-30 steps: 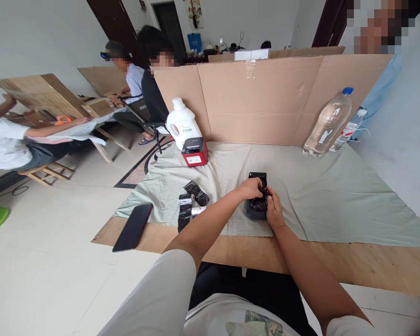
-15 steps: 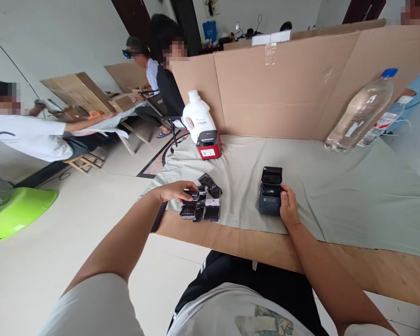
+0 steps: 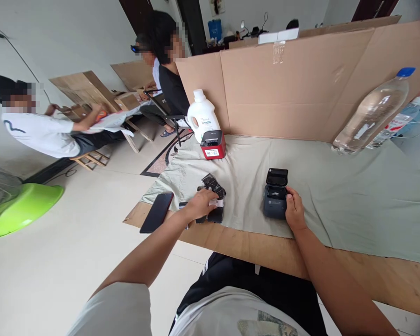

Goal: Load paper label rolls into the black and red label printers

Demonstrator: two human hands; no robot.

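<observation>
My left hand [image 3: 200,204] is over a cluster of small black pieces [image 3: 214,184], partly covering them. Its thumb and fingers are apart around the white end of a black roll [image 3: 215,215]; whether they press on it is hard to see. A small dark piece [image 3: 182,205] shows just left of the hand. My right hand [image 3: 295,208] grips the right side of a compact black printer [image 3: 275,208], which rests on the cloth with its lid [image 3: 277,176] raised. A dark phone [image 3: 157,213] lies left of my left forearm, over the table's edge.
A red and black box-shaped device [image 3: 213,145] stands before a white jug [image 3: 203,114]. A cardboard screen [image 3: 259,98] closes off the back. Large clear bottles [image 3: 373,114] lean at the right. Several people sit beyond, at the left.
My left hand has left a small dark piece beside the cluster and moved right over the other pieces. The phone has come into fuller view. My right hand stays on the printer.
</observation>
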